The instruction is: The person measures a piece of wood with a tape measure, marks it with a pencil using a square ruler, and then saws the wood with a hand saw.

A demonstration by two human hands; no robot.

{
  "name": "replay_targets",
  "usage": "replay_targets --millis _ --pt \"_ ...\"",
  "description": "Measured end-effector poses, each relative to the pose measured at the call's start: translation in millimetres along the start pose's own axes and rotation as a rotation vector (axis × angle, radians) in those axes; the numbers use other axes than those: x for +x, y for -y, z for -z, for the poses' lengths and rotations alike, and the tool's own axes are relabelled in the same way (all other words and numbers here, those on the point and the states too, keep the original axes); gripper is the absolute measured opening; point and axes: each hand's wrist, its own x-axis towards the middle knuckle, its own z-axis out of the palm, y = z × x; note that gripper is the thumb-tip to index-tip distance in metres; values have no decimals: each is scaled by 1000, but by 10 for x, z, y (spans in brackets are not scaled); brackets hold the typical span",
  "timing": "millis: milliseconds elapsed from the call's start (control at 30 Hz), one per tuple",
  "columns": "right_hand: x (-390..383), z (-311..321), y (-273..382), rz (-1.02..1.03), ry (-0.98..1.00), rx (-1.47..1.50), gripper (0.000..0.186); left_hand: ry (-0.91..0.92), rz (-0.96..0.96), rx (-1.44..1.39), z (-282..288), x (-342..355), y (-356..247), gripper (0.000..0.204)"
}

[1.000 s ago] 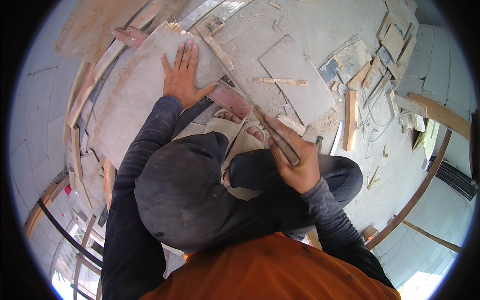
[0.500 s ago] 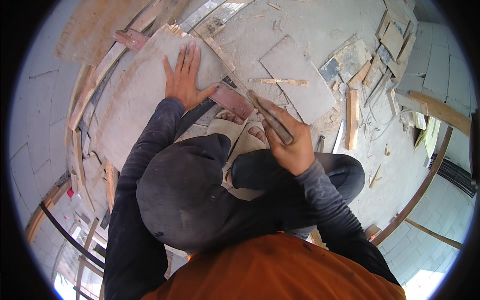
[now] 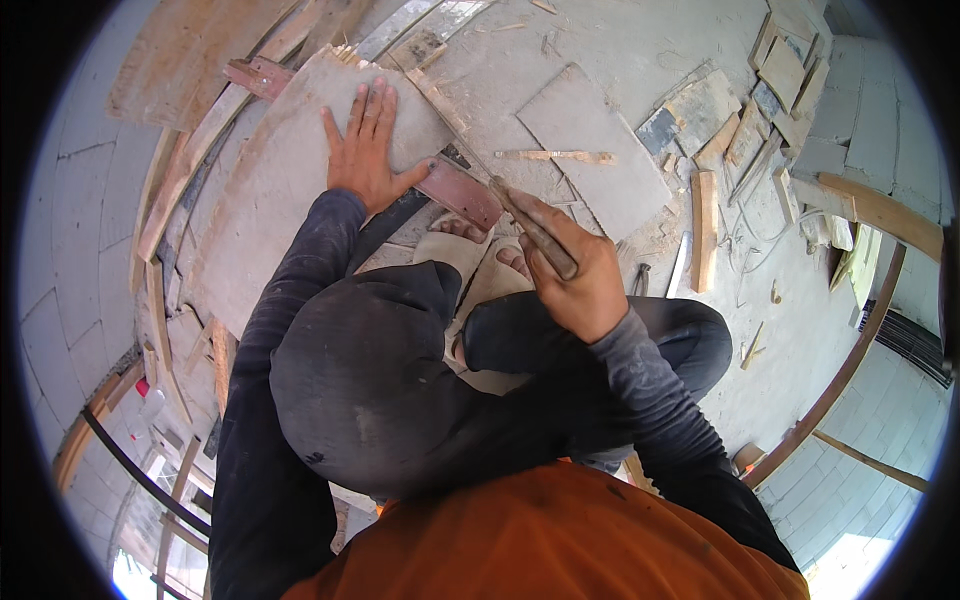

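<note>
Well, left hand: fingers splayed flat on pale board, nearest it.
Right hand: fingers gripping wooden handle.
Pale board: right hand's ten o'clock, long axis one-to-seven.

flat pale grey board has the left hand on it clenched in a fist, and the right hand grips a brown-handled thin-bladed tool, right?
No fist: in the head view, the left hand lies open on the flat pale grey board, fingers spread. The right hand does grip the brown-handled thin-bladed tool.
</note>
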Motion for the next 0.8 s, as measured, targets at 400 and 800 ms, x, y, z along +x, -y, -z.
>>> replay_targets --millis 400,800 --pt "-857 391 -96 -24 -135 197 42 27 25 28 0 8 20 121" --pt "43 -71 -346 138 -171 120 44 76 19 3 134 103 9 121"
